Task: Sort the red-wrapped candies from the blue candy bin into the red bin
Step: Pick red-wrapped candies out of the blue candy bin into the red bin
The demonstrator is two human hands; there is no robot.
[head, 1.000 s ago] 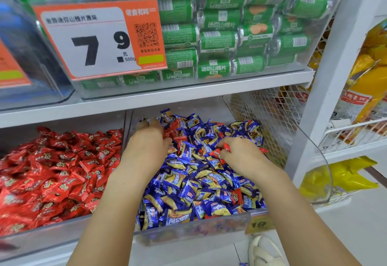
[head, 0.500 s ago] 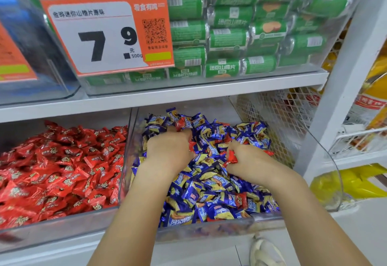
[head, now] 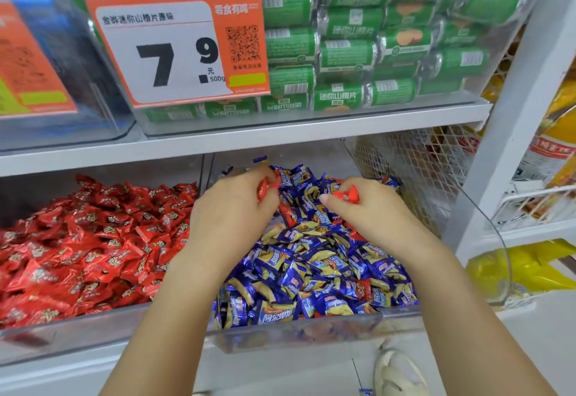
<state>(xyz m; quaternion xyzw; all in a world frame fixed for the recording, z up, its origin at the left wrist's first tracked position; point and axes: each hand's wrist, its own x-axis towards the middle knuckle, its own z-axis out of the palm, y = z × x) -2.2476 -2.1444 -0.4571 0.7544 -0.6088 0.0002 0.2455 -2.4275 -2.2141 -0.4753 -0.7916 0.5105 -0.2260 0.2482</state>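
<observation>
Two clear bins stand side by side on the lower shelf. The left bin [head: 93, 330] is full of red-wrapped candies [head: 93, 239]. The right bin [head: 311, 330] holds blue-wrapped candies [head: 311, 271] with a few red ones mixed in. My left hand [head: 230, 218] hovers over the back of the blue bin and grips a red candy [head: 262, 190] in curled fingers. My right hand [head: 371, 218] pinches another red candy [head: 349, 194] just above the blue pile. A further red candy [head: 288, 215] lies between my hands.
The shelf above [head: 280, 133] carries a clear bin of green rolls [head: 358, 52] with an orange price card [head: 177, 49]. A white mesh panel [head: 411, 171] and a white upright [head: 505, 133] bound the blue bin on the right. Yellow packs [head: 523, 268] lie beyond.
Both hands have lifted out of the blue pile, each now showing a red candy. The left hand shifted right and back; the view moved closer.
</observation>
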